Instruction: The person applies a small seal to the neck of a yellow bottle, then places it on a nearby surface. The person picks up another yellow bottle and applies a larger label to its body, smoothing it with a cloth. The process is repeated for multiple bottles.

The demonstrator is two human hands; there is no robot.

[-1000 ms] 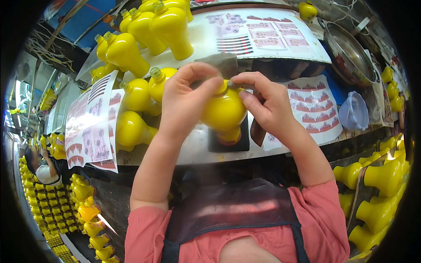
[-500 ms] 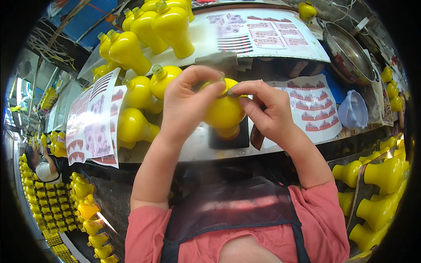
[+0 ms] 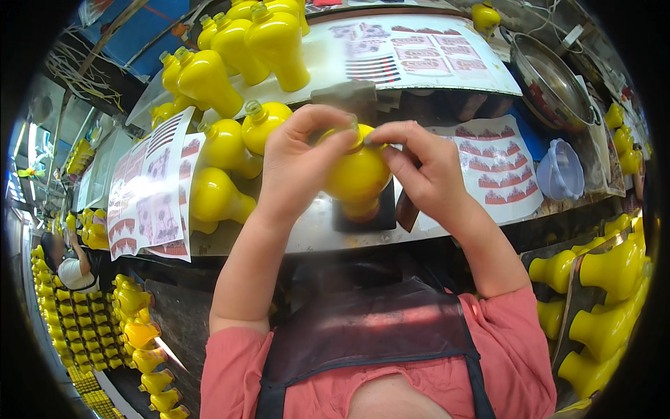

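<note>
A glossy yellow bottle (image 3: pixel 357 174) with a narrow neck stands upright on a dark block (image 3: pixel 380 218) in front of me. Closed around its neck, my left hand (image 3: pixel 301 150) has thumb and forefinger near the clear mouth. On the other side my right hand (image 3: pixel 429 164) pinches at the neck, where a small dark strip (image 3: pixel 368 141) shows by the fingertips. How far this strip runs around the neck is hidden by my fingers. A flat brown blade-like tool (image 3: pixel 407 211) stands beside the block, below my right hand.
More yellow bottles (image 3: pixel 227 144) stand or lie to the left and at the back. Printed sheets (image 3: pixel 150 192) hang over the left table edge, with another (image 3: pixel 492 164) at right. A lilac bucket (image 3: pixel 560 171) and a metal basin (image 3: pixel 551 80) sit far right. Another person (image 3: pixel 73 269) works far left.
My right fingers have shifted slightly at the bottle's neck, with the thumb a little further open. The left hand stays in place; the whole view has tilted slightly.
</note>
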